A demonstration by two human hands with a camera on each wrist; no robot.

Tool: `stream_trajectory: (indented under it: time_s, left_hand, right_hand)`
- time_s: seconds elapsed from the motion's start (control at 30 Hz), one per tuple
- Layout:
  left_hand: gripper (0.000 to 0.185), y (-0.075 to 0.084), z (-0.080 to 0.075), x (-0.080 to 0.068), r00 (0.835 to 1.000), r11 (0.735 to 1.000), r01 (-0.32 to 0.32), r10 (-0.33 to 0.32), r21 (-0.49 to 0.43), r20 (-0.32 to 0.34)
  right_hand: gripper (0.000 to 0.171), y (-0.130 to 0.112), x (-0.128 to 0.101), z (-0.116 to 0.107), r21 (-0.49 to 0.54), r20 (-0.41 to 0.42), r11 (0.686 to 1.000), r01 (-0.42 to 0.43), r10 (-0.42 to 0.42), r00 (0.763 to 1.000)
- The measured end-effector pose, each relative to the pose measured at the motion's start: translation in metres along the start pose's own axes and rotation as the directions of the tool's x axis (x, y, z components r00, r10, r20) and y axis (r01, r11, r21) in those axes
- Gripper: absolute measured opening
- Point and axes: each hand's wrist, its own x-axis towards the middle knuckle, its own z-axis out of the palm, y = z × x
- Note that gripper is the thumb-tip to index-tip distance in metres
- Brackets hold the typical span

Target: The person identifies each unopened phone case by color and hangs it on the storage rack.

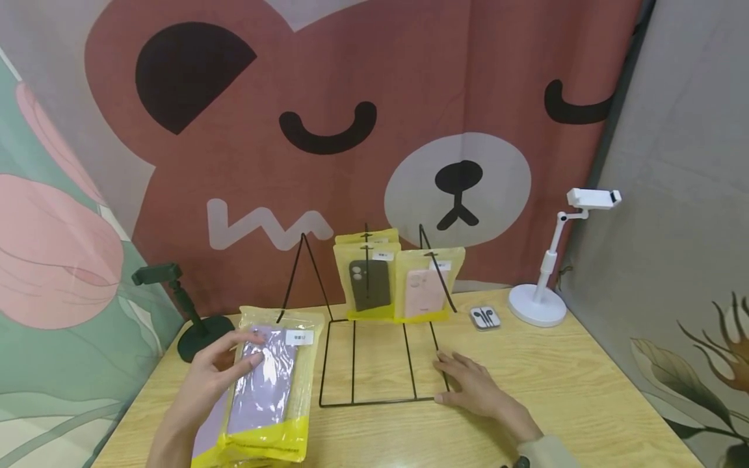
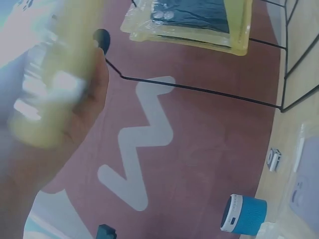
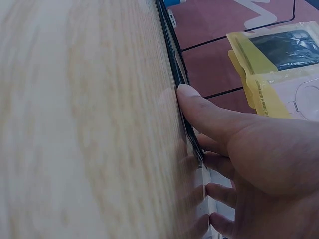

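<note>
**Left hand holds a packaged case, right hand rests at the wire rack**

The left hand [image 1: 219, 370] grasps a yellow bag with a purple phone case [image 1: 266, 390]; the fingers lie over its front and the bag stands tilted in front of the left side of the wire rack [image 1: 374, 364]. The right hand [image 1: 474, 387] is released, with flat fingers on the desk [image 1: 585, 403], and its fingertips touch the front right corner of the wire rack. At the back of the rack hang two more yellow bags, one with a dark case [image 1: 370, 284] and one with a pink case [image 1: 425, 291]. Just right of the rack lies a small box of earphones [image 1: 485, 318], and further right stands a white phone stand [image 1: 547, 286]. Left of the rack stands a black stand [image 1: 187, 318].
</note>
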Motion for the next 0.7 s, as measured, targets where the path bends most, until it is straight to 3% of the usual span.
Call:
stream_trajectory:
  time_s: [0.2, 0.47, 0.6, 0.7]
  left_hand:
    - [0.029, -0.010, 0.004, 0.021, 0.991, 0.990, 0.131, -0.130, 0.055, -0.023]
    - [0.034, -0.044, 0.000, 0.071, 0.976, 0.971, 0.219, -0.216, 0.098, -0.041]
    - [0.040, -0.059, -0.002, 0.094, 0.967, 0.960, 0.252, -0.253, 0.119, -0.005]
    - [0.043, -0.068, -0.005, 0.099, 0.962, 0.952, 0.263, -0.272, 0.157, 0.033]
  right_hand:
    - [0.070, 0.000, 0.001, -0.001, 0.003, 0.011, 1.000, -0.001, 0.001, 1.000]
    - [0.069, -0.002, 0.003, 0.005, 0.044, 0.031, 0.999, 0.023, -0.024, 0.999]
    - [0.069, -0.004, 0.002, 0.012, 0.042, 0.035, 0.999, 0.018, -0.020, 0.999]
    - [0.069, -0.005, 0.002, 0.016, 0.047, 0.025, 0.998, 0.032, -0.033, 0.999]
